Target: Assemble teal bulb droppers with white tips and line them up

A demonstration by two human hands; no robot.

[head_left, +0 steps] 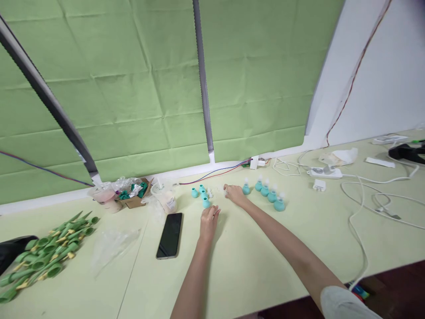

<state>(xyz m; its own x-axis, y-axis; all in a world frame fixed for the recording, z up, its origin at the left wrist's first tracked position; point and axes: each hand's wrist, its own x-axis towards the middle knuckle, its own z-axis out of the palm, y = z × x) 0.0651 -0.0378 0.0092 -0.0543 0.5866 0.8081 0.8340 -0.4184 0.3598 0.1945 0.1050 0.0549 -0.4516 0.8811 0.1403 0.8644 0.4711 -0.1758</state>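
Note:
My left hand (209,218) is above the table with fingers pinched together; a tiny whitish bit shows at the fingertips, too small to name. My right hand (234,195) is closed at the fingertips on a small translucent piece (226,191). Just beyond my left hand stand several small teal bottles (206,203) with open necks. Beside them lie small white pieces (210,193). To the right of my right hand is a teal bottle with a translucent top (246,189). Several more topped teal bottles (272,196) form a slanting row farther right.
A black phone (169,235) lies left of my left arm. Behind it are a plastic cup (166,201), an open cardboard box (134,200) and another cup (108,201). Green plastic stems (46,252) cover the far left. White cables and a power strip (324,172) spread across the right.

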